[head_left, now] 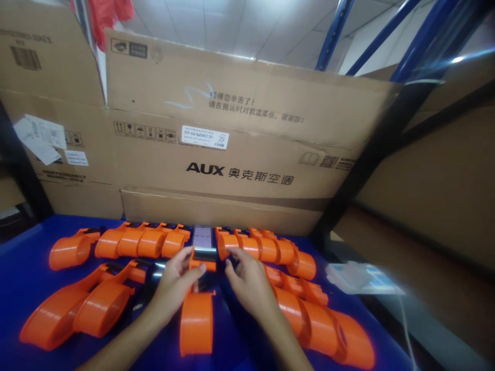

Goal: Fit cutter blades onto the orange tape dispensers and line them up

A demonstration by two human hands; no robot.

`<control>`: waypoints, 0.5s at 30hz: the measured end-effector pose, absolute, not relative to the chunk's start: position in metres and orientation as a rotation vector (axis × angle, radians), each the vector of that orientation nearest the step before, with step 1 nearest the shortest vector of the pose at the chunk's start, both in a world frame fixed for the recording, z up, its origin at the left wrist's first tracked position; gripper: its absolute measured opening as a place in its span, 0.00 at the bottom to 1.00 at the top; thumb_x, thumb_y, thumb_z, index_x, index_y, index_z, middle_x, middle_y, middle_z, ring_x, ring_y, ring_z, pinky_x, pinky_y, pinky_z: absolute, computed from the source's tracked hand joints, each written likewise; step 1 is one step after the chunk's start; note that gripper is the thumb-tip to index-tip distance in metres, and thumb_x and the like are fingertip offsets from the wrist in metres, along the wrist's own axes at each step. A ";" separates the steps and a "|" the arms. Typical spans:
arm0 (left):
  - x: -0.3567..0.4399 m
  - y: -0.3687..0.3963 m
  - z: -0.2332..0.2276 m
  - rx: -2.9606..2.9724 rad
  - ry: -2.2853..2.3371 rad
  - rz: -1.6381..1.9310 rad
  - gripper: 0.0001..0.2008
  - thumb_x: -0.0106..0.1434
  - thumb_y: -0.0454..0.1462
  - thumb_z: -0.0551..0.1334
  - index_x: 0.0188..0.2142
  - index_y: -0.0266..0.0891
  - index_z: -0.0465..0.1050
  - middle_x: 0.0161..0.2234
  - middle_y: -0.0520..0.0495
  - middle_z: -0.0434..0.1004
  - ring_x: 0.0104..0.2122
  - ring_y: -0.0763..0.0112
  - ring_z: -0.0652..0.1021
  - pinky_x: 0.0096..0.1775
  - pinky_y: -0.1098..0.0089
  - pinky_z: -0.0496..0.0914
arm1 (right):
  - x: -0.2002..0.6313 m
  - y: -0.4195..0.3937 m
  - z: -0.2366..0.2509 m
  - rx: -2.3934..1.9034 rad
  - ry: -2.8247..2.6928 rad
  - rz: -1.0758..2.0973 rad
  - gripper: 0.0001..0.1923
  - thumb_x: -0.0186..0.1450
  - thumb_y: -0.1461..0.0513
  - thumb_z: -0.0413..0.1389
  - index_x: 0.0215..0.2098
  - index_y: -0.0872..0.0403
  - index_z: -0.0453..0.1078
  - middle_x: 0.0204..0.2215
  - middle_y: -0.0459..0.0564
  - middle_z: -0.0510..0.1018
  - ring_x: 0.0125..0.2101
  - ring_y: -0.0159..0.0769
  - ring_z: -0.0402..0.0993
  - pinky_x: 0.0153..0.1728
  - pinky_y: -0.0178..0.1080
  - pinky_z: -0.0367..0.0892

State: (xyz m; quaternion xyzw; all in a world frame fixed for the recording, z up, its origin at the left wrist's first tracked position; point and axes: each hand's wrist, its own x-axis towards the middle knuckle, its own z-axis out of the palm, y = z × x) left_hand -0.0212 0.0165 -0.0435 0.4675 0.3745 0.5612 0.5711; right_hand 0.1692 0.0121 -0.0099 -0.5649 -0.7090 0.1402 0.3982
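Note:
My left hand (pixel 178 275) is closed on an orange tape dispenser (pixel 203 265), with its thumb on the orange frame below a black roller-like part. An orange ring (pixel 196 324) hangs just below; the hand partly hides how the two join. My right hand (pixel 246 278) is just right of the dispenser, fingers bent and apart, with nothing visible in it. More orange dispensers with wide rings stand in rows on both sides, one group (pixel 143 242) at the back left and another (pixel 270 247) at the back right. A shiny dark thing beside my left wrist is partly hidden.
A blue tabletop (pixel 154 340) bears everything. Behind it rises a cardboard wall (pixel 247 154) with printed text. A small screen with digits (pixel 203 236) stands at the back middle. Dark rack posts (pixel 348 180) slant at the right, near a pale blue-and-white packet (pixel 361 278).

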 end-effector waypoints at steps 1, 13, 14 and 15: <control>-0.022 0.017 -0.044 1.102 0.879 1.318 0.24 0.57 0.42 0.70 0.52 0.39 0.70 0.28 0.53 0.75 0.16 0.79 0.70 0.21 0.76 0.64 | 0.169 0.012 -0.009 -1.373 -1.714 0.461 0.14 0.66 0.59 0.55 0.48 0.52 0.73 0.32 0.51 0.81 0.29 0.40 0.78 0.30 0.37 0.70; -0.022 0.019 -0.044 1.143 0.852 1.335 0.18 0.60 0.42 0.68 0.48 0.39 0.71 0.28 0.54 0.73 0.17 0.80 0.68 0.21 0.76 0.64 | 0.158 0.011 -0.004 -0.929 -1.163 1.108 0.17 0.55 0.55 0.70 0.32 0.53 0.68 0.29 0.48 0.79 0.33 0.40 0.80 0.36 0.40 0.75; -0.022 0.019 -0.043 1.140 0.849 1.339 0.18 0.60 0.42 0.68 0.48 0.39 0.71 0.27 0.55 0.73 0.17 0.80 0.68 0.21 0.76 0.64 | 0.157 0.010 -0.005 -0.913 -1.175 1.119 0.17 0.55 0.55 0.70 0.31 0.53 0.68 0.29 0.48 0.79 0.33 0.39 0.80 0.37 0.39 0.74; -0.022 0.019 -0.043 1.138 0.847 1.344 0.19 0.60 0.42 0.69 0.48 0.39 0.71 0.27 0.55 0.73 0.17 0.80 0.68 0.21 0.76 0.64 | 0.156 0.009 -0.005 -0.903 -1.193 1.120 0.16 0.55 0.56 0.70 0.30 0.53 0.68 0.30 0.47 0.79 0.33 0.37 0.79 0.37 0.38 0.74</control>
